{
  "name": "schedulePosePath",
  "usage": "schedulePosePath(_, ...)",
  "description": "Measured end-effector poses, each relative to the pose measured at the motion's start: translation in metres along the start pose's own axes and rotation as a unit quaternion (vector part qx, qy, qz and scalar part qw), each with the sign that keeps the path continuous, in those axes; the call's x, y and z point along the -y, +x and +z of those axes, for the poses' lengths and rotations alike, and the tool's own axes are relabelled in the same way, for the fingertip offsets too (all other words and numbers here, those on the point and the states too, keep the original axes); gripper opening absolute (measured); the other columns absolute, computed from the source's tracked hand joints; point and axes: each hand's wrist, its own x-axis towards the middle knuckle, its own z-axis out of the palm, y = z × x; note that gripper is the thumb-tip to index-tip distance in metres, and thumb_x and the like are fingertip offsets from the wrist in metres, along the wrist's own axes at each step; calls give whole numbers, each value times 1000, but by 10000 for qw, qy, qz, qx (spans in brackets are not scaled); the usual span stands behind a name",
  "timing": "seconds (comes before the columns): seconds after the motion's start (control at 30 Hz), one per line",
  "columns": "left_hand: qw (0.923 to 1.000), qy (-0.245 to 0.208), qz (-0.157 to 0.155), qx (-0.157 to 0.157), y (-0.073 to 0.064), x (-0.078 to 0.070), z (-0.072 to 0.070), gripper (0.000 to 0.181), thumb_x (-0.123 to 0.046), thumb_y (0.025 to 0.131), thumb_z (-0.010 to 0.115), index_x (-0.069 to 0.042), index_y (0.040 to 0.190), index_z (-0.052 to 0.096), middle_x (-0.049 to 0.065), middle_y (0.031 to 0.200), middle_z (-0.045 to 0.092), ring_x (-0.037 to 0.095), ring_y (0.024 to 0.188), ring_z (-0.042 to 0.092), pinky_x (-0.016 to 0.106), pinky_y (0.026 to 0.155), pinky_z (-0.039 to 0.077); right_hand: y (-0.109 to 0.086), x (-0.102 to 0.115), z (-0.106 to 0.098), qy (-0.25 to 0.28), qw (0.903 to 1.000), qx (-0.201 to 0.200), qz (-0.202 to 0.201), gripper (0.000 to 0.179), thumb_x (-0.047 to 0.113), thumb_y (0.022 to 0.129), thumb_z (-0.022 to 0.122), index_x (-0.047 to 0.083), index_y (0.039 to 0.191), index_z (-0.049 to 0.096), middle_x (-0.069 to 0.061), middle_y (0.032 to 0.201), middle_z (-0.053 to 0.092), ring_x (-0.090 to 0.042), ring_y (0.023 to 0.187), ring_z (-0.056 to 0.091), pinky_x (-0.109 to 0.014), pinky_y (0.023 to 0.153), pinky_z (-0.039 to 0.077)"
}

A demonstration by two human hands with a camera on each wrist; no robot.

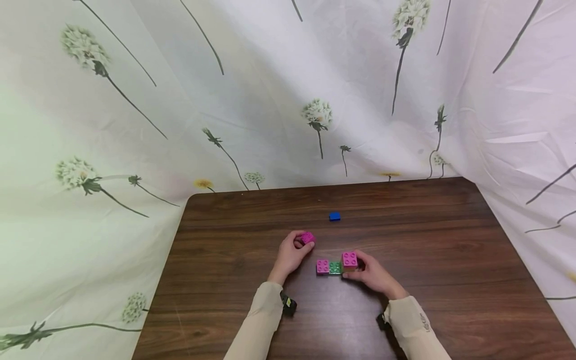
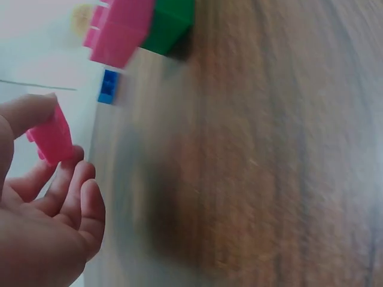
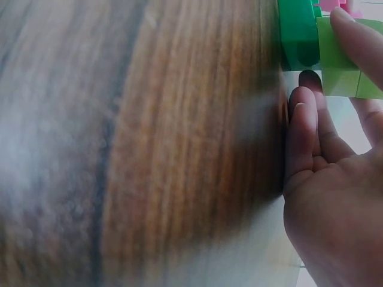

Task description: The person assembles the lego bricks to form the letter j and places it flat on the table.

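Note:
Between its thumb and fingertips, my left hand (image 1: 288,256) pinches a pink toy brick (image 1: 308,237), tilted and held left of the built group. A green brick (image 1: 335,268) forms the low middle of that group, with a pink brick (image 1: 322,266) on its left end. At its right end stands a taller part: a lime brick (image 3: 340,57) topped by another pink brick (image 1: 349,258). My right hand (image 1: 375,274) grips this taller part from the right, thumb on the near side. In the right wrist view, the lime brick's lower edge shows beside the green brick (image 3: 299,36).
A small blue brick (image 1: 334,216) lies farther back on the dark wooden table (image 1: 234,220). Behind the table and along its sides hangs a white cloth (image 1: 270,100) printed with dandelions. A black wrist camera (image 1: 289,304) sits at the left cuff.

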Motion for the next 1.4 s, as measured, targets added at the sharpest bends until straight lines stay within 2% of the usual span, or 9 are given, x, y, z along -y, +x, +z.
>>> schedulePosePath(0.3,9972,-677,51,304,-5,-23,-5,48,-44,89,67,-14,125,60,6,110,64,16,92,57,27,76,48,0,1,0,22,9999,28,95,38,26,81,77,18,114,61,1,105,62,-13,95,54,-26,84,44)
schedulePosePath(0.5,9951,-844,295,417,-10,-39,-7,46,-41,89,67,-14,125,60,7,108,64,16,93,57,29,80,49,0,0,-1,50,9999,31,102,39,27,81,77,18,115,60,1,105,62,-15,97,55,-28,85,44)
schedulePosePath(0.63,9935,-868,549,501,-17,-53,-9,43,-35,90,68,-12,125,59,8,103,64,15,89,57,28,77,49,0,-1,-1,34,9999,32,99,40,29,81,77,18,116,60,1,106,62,-16,98,55,-29,86,44)
schedulePosePath(0.73,9923,-774,791,554,-23,-65,-10,41,-30,90,68,-12,125,59,7,98,63,13,85,56,24,72,48,0,-1,-1,31,10000,26,75,39,29,81,77,19,115,61,1,105,62,-15,98,55,-29,86,45)
schedulePosePath(0.87,9917,-401,1070,594,-29,-76,-10,41,-28,90,68,-14,126,58,3,99,61,13,87,56,23,75,49,0,1,-1,42,10000,21,52,37,28,82,77,20,114,61,1,104,62,-14,96,55,-28,84,45)
schedulePosePath(1.0,9889,-124,1323,659,-33,-81,-9,41,-27,90,69,-15,128,57,1,102,61,17,91,58,27,79,50,0,1,-1,43,10000,32,43,35,27,82,76,19,113,60,1,103,61,-13,94,54,-27,82,44)
schedulePosePath(1.13,9852,-70,1566,688,-35,-84,-7,41,-26,90,69,-14,127,57,2,102,60,23,93,60,35,81,52,0,2,-2,91,9999,56,42,34,26,82,76,18,111,60,1,102,61,-12,92,54,-26,81,44)
schedulePosePath(1.27,9825,-98,1702,749,-37,-86,-5,40,-26,90,68,-14,127,57,3,102,60,27,94,60,41,82,52,0,1,-1,142,9999,57,55,34,27,82,77,18,111,61,1,103,62,-12,93,55,-26,82,44)
schedulePosePath(1.4,9811,-44,1722,882,-40,-90,-2,39,-28,91,68,-16,127,57,0,103,59,23,95,60,33,81,51,1,0,-1,187,9998,33,31,35,26,82,77,18,111,61,1,104,63,-11,93,55,-25,82,44)
